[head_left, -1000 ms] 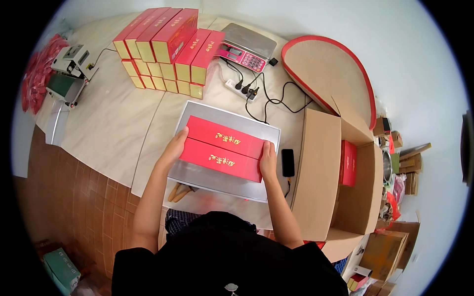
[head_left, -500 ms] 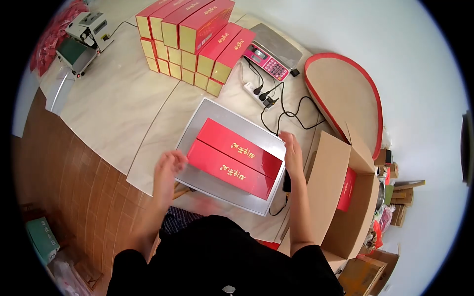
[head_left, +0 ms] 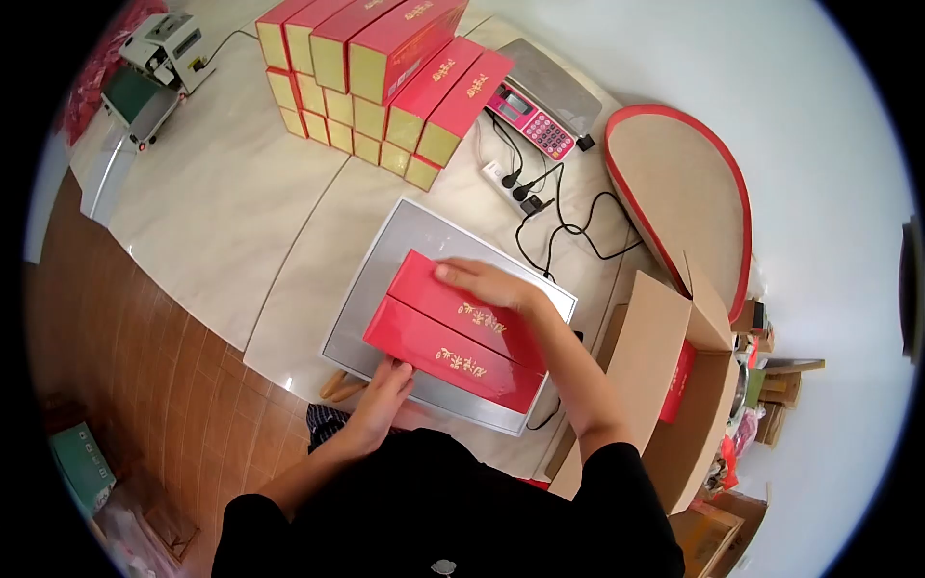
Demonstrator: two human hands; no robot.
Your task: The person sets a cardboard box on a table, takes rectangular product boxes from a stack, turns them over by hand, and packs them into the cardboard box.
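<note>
The left hand (head_left: 383, 393) is placed at the near long edge of the near red box (head_left: 455, 354), with its fingertips brought against the edge by the left end. Whether the box is gripped cannot be told, as the fingers are partly hidden. The right hand (head_left: 489, 286) is laid across the far red box (head_left: 453, 301), its fingers spread over the top and the far edge. The hands are held apart, on opposite sides of the pair.

The two boxes are set side by side, touching along their long sides, with gold writing turned upward. They are laid on a grey tray (head_left: 358, 310) with a white rim, which is rested on a pale table (head_left: 279, 231). A pair of wooden handles (head_left: 340, 385) is partly covered by the tray's near left corner.

Beyond the tray, more red boxes (head_left: 400, 67) with gold ends are stacked in rows. Just beside them a scale (head_left: 551, 89) with a pink keypad is placed, and a white power strip (head_left: 503, 183) is filled with black plugs. On the right, a tan board (head_left: 679, 183) edged in red is stood by the wall, and an open carton (head_left: 644, 337) is seen with red packaging (head_left: 678, 382) inside. On the far left, a small machine (head_left: 166, 56) is set on the table.
</note>
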